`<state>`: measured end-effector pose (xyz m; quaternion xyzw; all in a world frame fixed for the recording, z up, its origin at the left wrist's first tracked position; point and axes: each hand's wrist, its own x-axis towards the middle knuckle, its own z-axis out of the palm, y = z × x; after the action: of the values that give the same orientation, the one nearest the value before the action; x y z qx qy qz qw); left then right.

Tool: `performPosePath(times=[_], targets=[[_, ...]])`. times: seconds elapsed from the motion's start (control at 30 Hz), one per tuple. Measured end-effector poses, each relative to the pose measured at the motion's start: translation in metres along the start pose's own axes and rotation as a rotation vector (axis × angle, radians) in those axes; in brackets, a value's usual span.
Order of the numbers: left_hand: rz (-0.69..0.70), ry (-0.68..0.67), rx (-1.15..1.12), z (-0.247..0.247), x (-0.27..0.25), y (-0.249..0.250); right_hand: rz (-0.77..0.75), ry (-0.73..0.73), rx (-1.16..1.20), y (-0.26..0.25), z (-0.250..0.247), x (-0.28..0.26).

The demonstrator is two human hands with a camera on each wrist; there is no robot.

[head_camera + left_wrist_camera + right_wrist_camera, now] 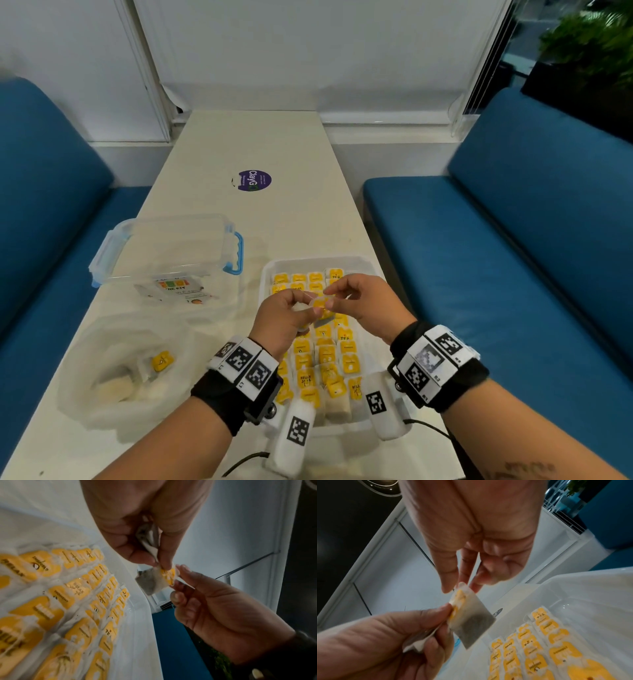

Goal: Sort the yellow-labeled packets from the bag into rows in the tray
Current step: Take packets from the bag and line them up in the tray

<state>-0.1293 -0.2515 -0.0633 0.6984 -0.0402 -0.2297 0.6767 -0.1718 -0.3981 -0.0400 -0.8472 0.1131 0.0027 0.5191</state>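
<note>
1. The bag [113, 373], left of the tray [368, 270] on the counter [260, 144], holds at least one more packet.
2. Above the tray's far half, the left hand [281, 317] pinches a packet [322, 304], with another tucked behind its fingers; the right hand [363, 301] pinches the same packet's edge. The grip is clamped.
3. Judged step: handing over for placement. The rows look nearly full, with open room only along the tray's far wall.

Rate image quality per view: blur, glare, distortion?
Head: sharp centre, wide-angle bending at the edges, dim room light, faint sheen on the bag. Left wrist: tray rows smear toward the near edge, glare spot on one label, left hand soft. Right wrist: held packet slightly blurred, right hand looms large, background warped.
</note>
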Motion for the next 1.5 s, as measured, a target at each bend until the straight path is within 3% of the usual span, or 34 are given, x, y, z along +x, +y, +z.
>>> performPosePath(times=[0.07,0.23,0.37,0.47,0.63,0.8,1.13,1.5], targets=[[0.014,0.010,0.004,-0.002,0.003,-0.002,-0.012,-0.053,-0.084,-0.003,-0.004,0.008],[-0.066,0.066,-0.054,-0.013,0.010,-0.010,0.028,0.156,-0.320,0.002,-0.032,0.046],[-0.172,0.077,-0.097,-0.019,0.013,-0.017,0.116,0.176,-0.486,0.011,-0.050,0.071],[-0.225,0.038,-0.114,-0.019,0.014,-0.020,0.220,0.079,-0.766,0.017,-0.048,0.088],[-0.255,-0.003,-0.111,-0.021,0.018,-0.025,0.315,-0.207,-0.906,0.016,-0.034,0.109],[-0.270,-0.010,-0.120,-0.024,0.019,-0.031,0.382,-0.280,-1.019,0.021,-0.027,0.129],[-0.293,-0.009,-0.150,-0.029,0.023,-0.037,0.416,-0.078,-0.917,0.032,-0.024,0.144],[-0.304,-0.018,-0.157,-0.030,0.023,-0.036,0.380,-0.076,-0.960,0.024,-0.026,0.145]])
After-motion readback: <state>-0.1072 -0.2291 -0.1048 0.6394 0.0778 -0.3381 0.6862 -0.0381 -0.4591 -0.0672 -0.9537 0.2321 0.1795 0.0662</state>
